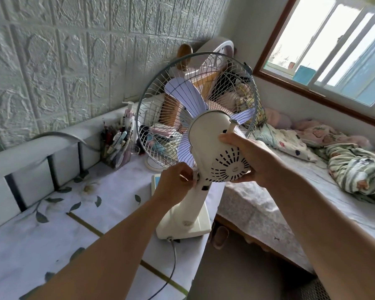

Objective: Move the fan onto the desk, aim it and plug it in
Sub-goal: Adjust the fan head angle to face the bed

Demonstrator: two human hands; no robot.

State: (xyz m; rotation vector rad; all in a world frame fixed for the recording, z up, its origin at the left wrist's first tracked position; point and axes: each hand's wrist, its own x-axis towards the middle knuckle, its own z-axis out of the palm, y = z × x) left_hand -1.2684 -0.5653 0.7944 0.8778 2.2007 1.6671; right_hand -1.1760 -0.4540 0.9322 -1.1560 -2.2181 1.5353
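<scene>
a clear plastic pen holder crammed with pens point(117, 146) stands near a white pump bottle point(129, 112), well apart from rumpled floral bedding point(342, 156) under a wood-framed window point(325, 50).

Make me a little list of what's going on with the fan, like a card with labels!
fan: white fan standing on the desk, near its right edge
left hand: left hand pinching a small knob at the fan's neck
right hand: right hand gripping the round motor housing
cage: faces away from the person, toward the wall and bed
cord: grey cord trails from the base off the desk's front; plug not visible
behind fan: pen holder
</scene>
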